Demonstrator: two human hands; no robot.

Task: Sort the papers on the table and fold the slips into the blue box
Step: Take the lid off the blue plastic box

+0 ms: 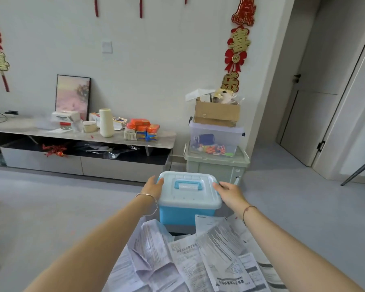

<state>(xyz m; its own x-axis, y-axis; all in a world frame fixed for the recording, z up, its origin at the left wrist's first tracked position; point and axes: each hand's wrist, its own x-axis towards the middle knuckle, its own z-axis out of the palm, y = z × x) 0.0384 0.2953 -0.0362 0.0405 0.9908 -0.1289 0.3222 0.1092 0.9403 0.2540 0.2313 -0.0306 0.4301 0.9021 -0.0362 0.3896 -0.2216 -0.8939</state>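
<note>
**Both hands on the blue box**

The box (pixel 187 216) was a squat, round-cornered tub of glossy sky-blue plastic; it wore a paler, milky lid (pixel 190 200) with a blue-ended folding handle (pixel 189 185); the left hand (pixel 154 186) curled its fingers over the lid's left edge; the right hand (pixel 230 192) gripped the right edge with bent fingers; just in front of the box lay thin, creased, printed papers (pixel 188 256), overlapping in a loose heap.

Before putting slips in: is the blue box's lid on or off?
On. The lid sits flat over the blue box, its handle down; left hand and right hand hold its sides.
</note>
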